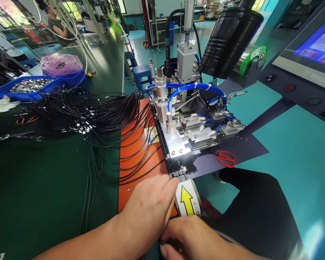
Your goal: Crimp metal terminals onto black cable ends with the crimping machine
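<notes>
My left hand [154,202] lies over the near end of the orange plate [141,151], its fingertips beside the round white part with a yellow arrow [188,198]. Its fingers are bent down and what they hold, if anything, is hidden. Lower down, my right hand [184,234] is just under the left one, fingers curled around something dark that I cannot make out. Ahead of both hands stands the metal machine [173,139] with blue air hoses. Thin black cables [135,166] cross the orange plate and reach the machine's left edge.
A heap of black cables with metal ends [83,126] covers the bench at left, near blue trays [32,95] and a wrench [21,136]. Red-handled scissors [226,159] lie right of the machine. A control screen [319,47] is at upper right. A person [59,29] sits far back.
</notes>
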Action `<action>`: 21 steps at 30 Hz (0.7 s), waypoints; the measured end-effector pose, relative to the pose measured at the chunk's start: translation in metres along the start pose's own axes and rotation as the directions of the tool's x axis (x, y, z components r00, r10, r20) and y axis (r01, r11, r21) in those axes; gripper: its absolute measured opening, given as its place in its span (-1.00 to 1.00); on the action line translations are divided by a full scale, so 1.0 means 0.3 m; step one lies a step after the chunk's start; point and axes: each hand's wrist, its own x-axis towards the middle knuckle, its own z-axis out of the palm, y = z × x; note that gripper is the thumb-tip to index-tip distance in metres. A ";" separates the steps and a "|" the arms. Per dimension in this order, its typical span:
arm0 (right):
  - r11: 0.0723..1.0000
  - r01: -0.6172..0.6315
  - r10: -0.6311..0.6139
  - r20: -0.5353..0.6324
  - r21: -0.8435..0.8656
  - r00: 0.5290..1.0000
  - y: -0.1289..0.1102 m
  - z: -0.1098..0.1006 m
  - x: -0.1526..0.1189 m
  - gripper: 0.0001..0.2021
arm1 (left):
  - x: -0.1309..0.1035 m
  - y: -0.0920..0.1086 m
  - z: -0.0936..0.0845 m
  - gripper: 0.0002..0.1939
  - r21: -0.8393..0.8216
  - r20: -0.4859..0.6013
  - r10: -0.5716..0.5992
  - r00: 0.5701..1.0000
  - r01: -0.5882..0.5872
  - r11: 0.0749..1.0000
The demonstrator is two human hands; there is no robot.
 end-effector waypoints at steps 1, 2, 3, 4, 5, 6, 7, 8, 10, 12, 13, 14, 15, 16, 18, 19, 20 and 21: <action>0.999 0.009 -0.008 -0.012 0.039 1.000 -0.024 -0.040 -0.008 -0.84 | 0.001 0.003 0.000 -0.86 -0.078 -0.005 0.008 1.000 -0.008 0.997; 0.998 0.037 -0.034 -0.053 0.056 0.998 -0.044 -0.083 -0.013 -0.79 | 0.002 0.006 0.002 -0.85 -0.152 -0.020 0.011 1.000 -0.014 0.988; 0.995 0.067 -0.058 -0.110 0.078 0.992 -0.058 -0.124 -0.016 -0.77 | 0.004 0.007 0.005 -0.84 -0.217 -0.042 0.009 0.999 -0.018 0.976; 0.995 0.056 -0.041 -0.188 0.077 0.981 -0.066 -0.163 -0.017 -0.79 | 0.007 0.007 0.007 -0.82 -0.274 -0.067 0.003 0.998 -0.022 0.961; 0.998 0.035 -0.022 -0.263 0.046 0.965 -0.067 -0.197 -0.016 -0.83 | 0.010 0.007 0.008 -0.81 -0.323 -0.086 -0.004 0.996 -0.024 0.946; 1.000 0.012 -0.005 -0.312 0.021 0.950 -0.061 -0.226 -0.015 -0.86 | 0.014 0.005 0.009 -0.81 -0.364 -0.094 -0.010 0.995 -0.025 0.931; 1.000 -0.013 0.012 -0.364 0.001 0.931 -0.052 -0.248 -0.013 -0.87 | 0.018 0.002 0.008 -0.81 -0.396 -0.091 -0.011 0.996 -0.026 0.918; 0.999 -0.036 0.027 -0.407 -0.015 0.913 -0.039 -0.264 -0.011 -0.86 | 0.022 -0.001 0.008 -0.82 -0.419 -0.079 -0.005 0.997 -0.029 0.907; 0.998 -0.056 0.045 -0.446 -0.013 0.894 -0.012 -0.277 -0.009 -0.83 | 0.029 -0.010 0.013 -0.83 -0.443 -0.065 0.007 0.998 -0.035 0.896; 0.998 -0.054 0.053 -0.463 0.012 0.885 0.015 -0.269 -0.008 -0.81 | 0.036 -0.022 0.030 -0.84 -0.439 -0.111 0.002 0.994 -0.051 0.897; 0.998 -0.048 0.060 -0.474 0.036 0.879 0.027 -0.260 -0.007 -0.82 | 0.040 -0.027 0.044 -0.86 -0.431 -0.153 -0.007 0.988 -0.061 0.900; 0.997 -0.046 0.073 -0.487 0.067 0.870 0.039 -0.250 -0.007 -0.82 | 0.044 -0.033 0.060 -0.87 -0.421 -0.201 -0.021 0.979 -0.067 0.905; 0.994 -0.047 0.093 -0.506 0.104 0.858 0.051 -0.240 -0.007 -0.82 | 0.048 -0.038 0.077 -0.88 -0.410 -0.245 -0.037 0.969 -0.068 0.910; 0.989 -0.054 0.121 -0.529 0.141 0.840 0.063 -0.230 -0.008 -0.79 | 0.052 -0.042 0.093 -0.87 -0.399 -0.276 -0.052 0.960 -0.065 0.915; 0.978 -0.078 0.177 -0.578 0.192 0.796 0.083 -0.217 -0.011 -0.70 | 0.060 -0.048 0.119 -0.87 -0.378 -0.313 -0.069 0.947 -0.057 0.924; 0.977 -0.085 0.189 -0.603 0.196 0.775 0.091 -0.213 -0.014 -0.68 | 0.064 -0.049 0.127 -0.86 -0.369 -0.321 -0.068 0.945 -0.059 0.927; 0.979 -0.086 0.184 -0.625 0.184 0.759 0.096 -0.212 -0.016 -0.69 | 0.066 -0.050 0.132 -0.86 -0.362 -0.323 -0.063 0.944 -0.062 0.930; 0.984 -0.078 0.164 -0.644 0.160 0.747 0.100 -0.212 -0.019 -0.71 | 0.067 -0.050 0.135 -0.86 -0.358 -0.321 -0.058 0.945 -0.064 0.932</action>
